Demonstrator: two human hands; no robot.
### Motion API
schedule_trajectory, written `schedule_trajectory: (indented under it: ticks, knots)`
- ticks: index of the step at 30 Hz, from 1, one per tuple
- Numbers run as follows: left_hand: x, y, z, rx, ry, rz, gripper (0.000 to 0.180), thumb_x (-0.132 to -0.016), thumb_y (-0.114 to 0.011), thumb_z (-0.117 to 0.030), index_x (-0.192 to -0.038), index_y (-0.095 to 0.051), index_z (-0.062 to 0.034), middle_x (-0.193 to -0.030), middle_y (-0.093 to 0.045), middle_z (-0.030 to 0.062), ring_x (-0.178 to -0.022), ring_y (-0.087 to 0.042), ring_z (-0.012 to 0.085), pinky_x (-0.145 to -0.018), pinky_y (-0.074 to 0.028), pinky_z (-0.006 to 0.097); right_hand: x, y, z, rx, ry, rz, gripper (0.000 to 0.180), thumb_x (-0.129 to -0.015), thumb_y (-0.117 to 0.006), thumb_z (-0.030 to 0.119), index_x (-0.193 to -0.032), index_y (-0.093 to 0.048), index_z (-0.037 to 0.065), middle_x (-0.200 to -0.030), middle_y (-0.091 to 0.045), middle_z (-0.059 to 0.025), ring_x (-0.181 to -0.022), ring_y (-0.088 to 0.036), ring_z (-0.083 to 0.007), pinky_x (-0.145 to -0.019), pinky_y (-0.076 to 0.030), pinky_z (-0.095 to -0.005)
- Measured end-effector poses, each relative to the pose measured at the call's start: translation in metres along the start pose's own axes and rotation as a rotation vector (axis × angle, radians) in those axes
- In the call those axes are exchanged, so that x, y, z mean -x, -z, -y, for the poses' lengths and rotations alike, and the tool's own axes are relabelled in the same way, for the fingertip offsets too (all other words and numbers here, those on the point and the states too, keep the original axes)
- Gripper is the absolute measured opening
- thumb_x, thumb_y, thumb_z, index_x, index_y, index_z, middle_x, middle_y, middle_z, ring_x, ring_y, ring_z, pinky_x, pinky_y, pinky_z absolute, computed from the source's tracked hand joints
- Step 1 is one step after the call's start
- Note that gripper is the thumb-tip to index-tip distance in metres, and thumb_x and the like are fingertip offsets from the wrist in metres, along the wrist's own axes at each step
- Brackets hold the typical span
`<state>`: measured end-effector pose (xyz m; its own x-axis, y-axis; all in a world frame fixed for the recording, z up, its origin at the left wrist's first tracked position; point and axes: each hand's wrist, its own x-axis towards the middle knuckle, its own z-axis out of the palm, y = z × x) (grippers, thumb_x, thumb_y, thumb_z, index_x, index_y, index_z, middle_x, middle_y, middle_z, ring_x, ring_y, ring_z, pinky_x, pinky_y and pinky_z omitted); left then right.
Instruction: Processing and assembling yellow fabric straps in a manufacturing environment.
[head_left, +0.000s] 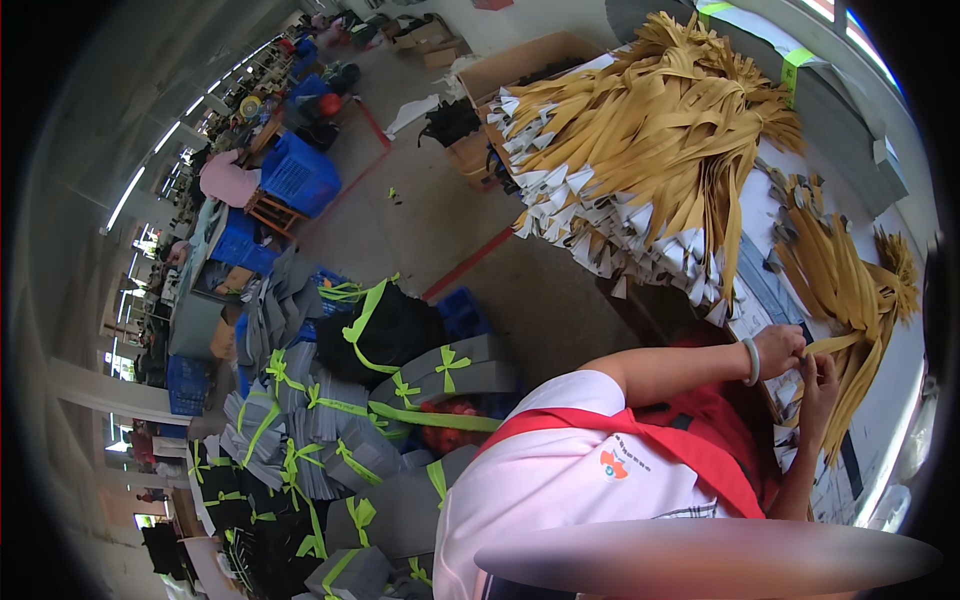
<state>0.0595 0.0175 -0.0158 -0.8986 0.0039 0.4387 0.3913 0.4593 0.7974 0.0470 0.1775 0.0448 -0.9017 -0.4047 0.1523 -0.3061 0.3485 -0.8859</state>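
Observation:
At the right side of the table, my left hand [778,350], with a pale bangle at the wrist, is closed on a tan webbing strap [835,343]. Just beside it, my right hand [820,390] has its fingers pinched on the same strap; the fingertips are small and partly hidden. This strap runs into a smaller bundle of tan straps [840,265] lying across the table edge. Farther off lies a large heap of tan straps [670,110], many with white tabs [600,220] at their ends, overhanging the table's near-left side.
Left of me, grey folded pieces [325,435] are stacked and tied with neon-green ribbons, near a black bundle [385,325]. A cardboard box [530,65] stands behind the heap. Blue crates [300,175] and a seated person in pink [228,178] are farther left.

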Motion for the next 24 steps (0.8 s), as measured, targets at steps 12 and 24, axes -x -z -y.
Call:
schedule_trajectory:
  ticks: [12,24]
  knots:
    - [-0.005,-0.013,-0.008,0.081,-0.013,0.066,0.019,-0.073,-0.075,-0.013,-0.072,-0.059,-0.0026,-0.081,-0.057,0.0140,-0.081,-0.060,0.0355,-0.073,-0.047,0.043,-0.017,0.028,-0.060,0.034,-0.007,-0.075,0.020,-0.100,-0.058,0.015,-0.084,-0.055,0.003,-0.074,-0.049,0.0031,-0.068,-0.044,-0.0048,-0.062,-0.037,-0.0212]
    - [0.011,-0.002,0.009,0.169,-0.058,-0.020,0.020,-0.077,-0.074,-0.012,-0.077,-0.057,-0.0029,-0.081,-0.057,0.0147,-0.081,-0.059,0.0364,-0.070,-0.046,0.043,0.001,0.014,0.006,-0.154,-0.077,-0.121,0.011,-0.097,-0.060,0.014,-0.094,-0.062,0.004,-0.078,-0.055,0.0031,-0.068,-0.048,-0.0046,-0.062,-0.039,-0.0200]
